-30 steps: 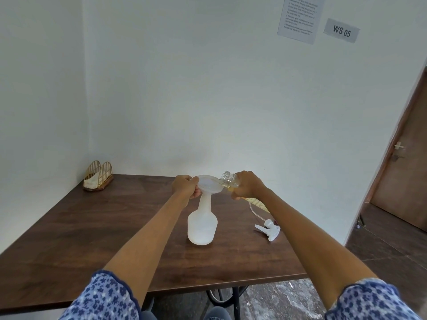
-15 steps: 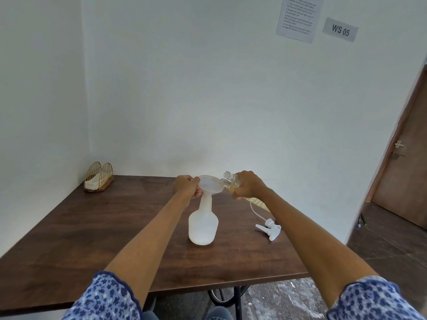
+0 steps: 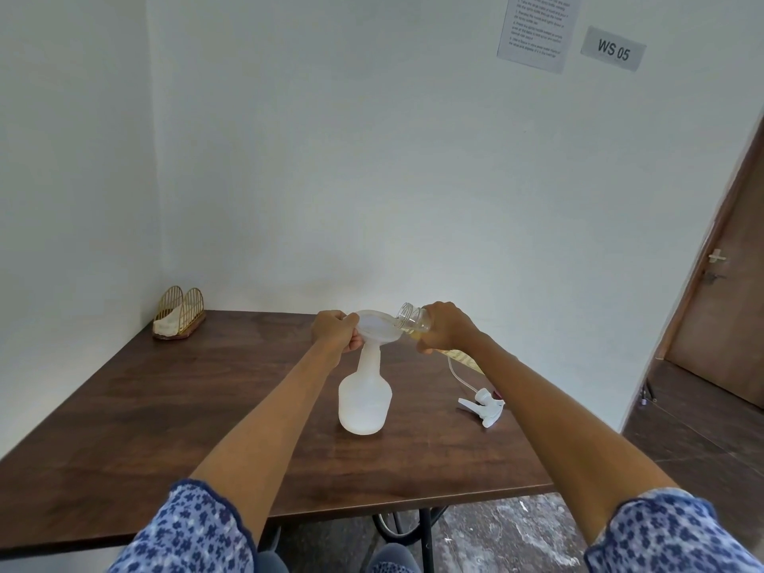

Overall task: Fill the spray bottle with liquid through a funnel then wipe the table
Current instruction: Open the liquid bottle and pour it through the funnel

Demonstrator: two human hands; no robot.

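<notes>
White walls are meeting at a corner behind a dark wooden tabletop (image 3: 173, 411), with a printed sheet (image 3: 537, 28) and a "WS 05" label (image 3: 613, 49) hanging high on the right wall and a brown door (image 3: 727, 291) standing at the far right. A translucent white spray bottle (image 3: 364, 397) is standing upright near the middle of the tabletop, with a white funnel (image 3: 377, 333) sitting in its neck. The left hand (image 3: 335, 333) is gripping the funnel's rim, its fingers curled around the left edge. The right hand (image 3: 444, 327) is wrapping its fingers around a clear bottle (image 3: 411, 320), tilting it so the open mouth is hovering over the funnel's right rim; yellowish liquid is showing inside it beside the palm. A white trigger sprayer head (image 3: 483, 408) with its dip tube is lying on the tabletop toward the right edge, apart from the spray bottle. A gold wire napkin holder (image 3: 180, 313) is sitting at the far left corner. Blue floral sleeves (image 3: 186, 531) are covering both upper arms.
</notes>
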